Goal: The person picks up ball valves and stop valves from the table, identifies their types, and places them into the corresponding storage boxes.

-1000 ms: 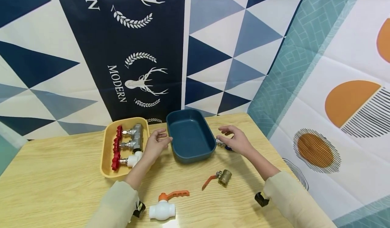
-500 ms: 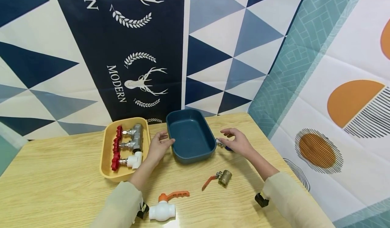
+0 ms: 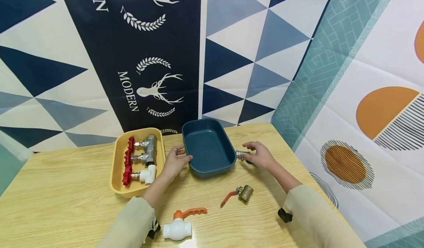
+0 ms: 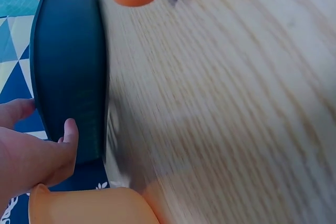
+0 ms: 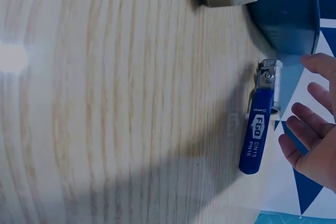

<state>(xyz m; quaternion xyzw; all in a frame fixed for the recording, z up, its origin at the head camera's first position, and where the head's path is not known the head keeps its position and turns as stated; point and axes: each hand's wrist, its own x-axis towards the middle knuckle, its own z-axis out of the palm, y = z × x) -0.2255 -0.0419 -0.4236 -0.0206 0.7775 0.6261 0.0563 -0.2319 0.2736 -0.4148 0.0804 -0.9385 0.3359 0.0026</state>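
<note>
A dark blue plastic bin (image 3: pixel 209 146) stands near the back of the table with nothing in it. At its left side is my left hand (image 3: pixel 174 163), thumb right at the rim and the other fingers loosely extended along the outer wall (image 4: pixel 71 77). My right hand (image 3: pixel 261 156) hovers off the bin's right side, fingers loosely bent and holding nothing. Below those fingers lies a small metal ball valve with a blue lever (image 5: pixel 257 129), partly covered by the hand in the head view. Closer to the front is a brass ball valve (image 3: pixel 245 194) with a red lever.
Left of my left hand, a yellow bin (image 3: pixel 114 167) holds valves with red handwheels, two metal (image 3: pixel 150 148) and one white (image 3: pixel 147 174). A white plastic ball valve (image 3: pixel 177 229) with an orange lever sits at the front. Patterned cloth hangs behind the table (image 3: pixel 66 211).
My left hand has moved right, from beside the blue bin up to its rim. The right hand has shifted very slightly to the right. The bins and valves stay put.
</note>
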